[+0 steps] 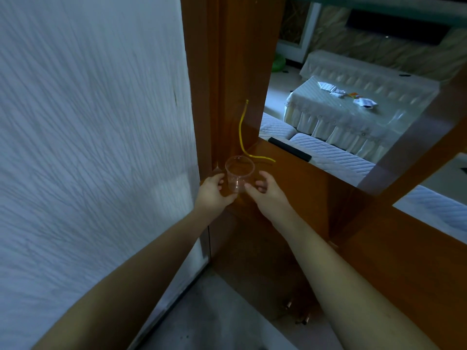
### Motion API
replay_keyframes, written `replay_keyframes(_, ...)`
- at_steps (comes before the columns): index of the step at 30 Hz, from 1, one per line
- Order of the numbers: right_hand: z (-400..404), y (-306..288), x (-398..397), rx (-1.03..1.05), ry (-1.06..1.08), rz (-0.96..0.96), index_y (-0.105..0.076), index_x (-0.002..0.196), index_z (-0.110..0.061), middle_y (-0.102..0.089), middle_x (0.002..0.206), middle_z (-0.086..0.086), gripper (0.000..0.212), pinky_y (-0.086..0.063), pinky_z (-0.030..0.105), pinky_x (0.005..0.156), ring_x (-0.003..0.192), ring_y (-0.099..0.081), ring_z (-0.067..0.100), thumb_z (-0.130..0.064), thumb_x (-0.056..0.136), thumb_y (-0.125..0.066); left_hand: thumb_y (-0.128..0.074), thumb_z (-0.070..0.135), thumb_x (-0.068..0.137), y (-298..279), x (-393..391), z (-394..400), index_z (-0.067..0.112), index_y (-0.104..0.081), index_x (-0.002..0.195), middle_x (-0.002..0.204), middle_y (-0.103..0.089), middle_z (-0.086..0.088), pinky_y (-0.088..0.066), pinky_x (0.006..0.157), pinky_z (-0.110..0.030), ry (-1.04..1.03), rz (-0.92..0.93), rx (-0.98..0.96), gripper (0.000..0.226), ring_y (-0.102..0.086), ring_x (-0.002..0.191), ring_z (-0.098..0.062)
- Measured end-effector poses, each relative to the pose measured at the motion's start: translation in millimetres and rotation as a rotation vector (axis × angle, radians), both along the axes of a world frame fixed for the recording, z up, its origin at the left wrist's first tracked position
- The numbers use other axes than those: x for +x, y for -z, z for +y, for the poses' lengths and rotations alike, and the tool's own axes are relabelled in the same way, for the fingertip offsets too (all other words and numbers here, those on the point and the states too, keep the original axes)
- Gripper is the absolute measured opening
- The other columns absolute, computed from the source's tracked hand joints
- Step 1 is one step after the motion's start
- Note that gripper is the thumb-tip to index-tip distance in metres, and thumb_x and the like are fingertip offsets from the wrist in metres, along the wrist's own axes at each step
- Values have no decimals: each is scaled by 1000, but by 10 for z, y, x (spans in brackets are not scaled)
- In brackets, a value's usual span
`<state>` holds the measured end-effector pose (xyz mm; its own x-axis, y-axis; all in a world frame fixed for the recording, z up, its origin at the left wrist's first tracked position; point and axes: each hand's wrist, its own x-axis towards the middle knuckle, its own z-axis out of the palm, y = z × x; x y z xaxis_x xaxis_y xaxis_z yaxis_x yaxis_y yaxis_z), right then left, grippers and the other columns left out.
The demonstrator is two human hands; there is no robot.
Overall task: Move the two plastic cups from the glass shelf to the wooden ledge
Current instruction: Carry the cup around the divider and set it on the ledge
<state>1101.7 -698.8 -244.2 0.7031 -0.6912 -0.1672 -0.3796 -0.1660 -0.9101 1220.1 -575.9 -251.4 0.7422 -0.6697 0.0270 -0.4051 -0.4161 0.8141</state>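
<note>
A clear plastic cup [238, 173] stands upright at the near left corner of the wooden ledge [298, 173], against the wooden post [242, 72]. My left hand [212, 192] grips the cup's lower part from the left, thumb under its base. From the right, my right hand [264, 192] pinches the base with thumb and fingers. I cannot tell whether this is one cup or two stacked. No second cup shows apart from it.
A yellow cord [241, 132] hangs down the post and lies on the ledge just behind the cup. A black bar [290, 149] lies on the ledge's far edge. A white textured wall [88, 147] is at the left. Beyond the ledge is a cloth-covered table [353, 107].
</note>
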Motion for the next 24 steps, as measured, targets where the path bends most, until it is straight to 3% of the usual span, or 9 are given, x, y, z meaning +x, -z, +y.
replay_keyframes(3, 116, -136, -149, -11, 3, 58, -32, 143, -39, -49, 139, -3, 66, -40, 31, 89, 120, -46, 13, -51, 85, -61, -70, 32, 86, -25, -59, 171, 12, -49, 137, 130, -55, -9, -47, 92, -33, 4, -11, 105, 59, -55, 113, -20)
replay_keyframes(5, 193, -206, -298, -52, -28, 65, -35, 141, -43, -48, 140, -3, 58, -41, 33, 92, 124, -45, 14, -49, 88, -58, -63, 38, 90, -97, -113, 322, 14, -51, 135, 130, -55, -8, -45, 90, -31, 116, -85, 214, 52, -55, 114, -22)
replay_keyframes(7, 279, -262, -456, -123, -49, 86, -37, 141, -42, -47, 141, -3, 54, -41, 32, 94, 125, -45, 14, -50, 90, -55, -61, 39, 91, -190, -195, 482, 14, -55, 131, 125, -59, -7, -42, 86, -28, 233, -226, 245, 47, -56, 110, -22)
replay_keyframes(10, 408, -310, -664, -258, -37, 149, -38, 142, -38, -45, 143, -3, 52, -38, 27, 90, 126, -44, 15, -50, 93, -51, -61, 37, 91, -324, -322, 655, 11, -59, 125, 116, -64, -10, -50, 84, -37, 329, -484, 257, 43, -61, 101, -28)
replay_keyframes(13, 541, -354, -835, -371, -23, 226, -37, 143, -38, -44, 145, -3, 49, -35, 27, 94, 129, -42, 16, -50, 95, -45, -55, 41, 92, -411, -440, 711, 14, -57, 126, 115, -63, -7, -50, 83, -37, 351, -608, 309, 43, -60, 101, -26)
replay_keyframes(19, 837, -506, -1200, -610, 28, 275, -42, 143, -31, -48, 140, -2, 46, -38, 37, 104, 127, -43, 14, -46, 101, -32, -51, 41, 92, -429, -718, 693, 21, -55, 128, 121, -62, -3, -44, 90, -38, 428, -721, 274, 41, -57, 112, -23)
replay_keyframes(24, 944, -604, -1611, -751, 138, 429, -41, 144, -27, -50, 141, -1, 49, -33, 41, 108, 130, -42, 18, -47, 101, -27, -52, 38, 92, -575, -1052, 525, 19, -53, 131, 131, -59, -7, -38, 100, -44, 529, -801, 190, 44, -52, 122, -26)
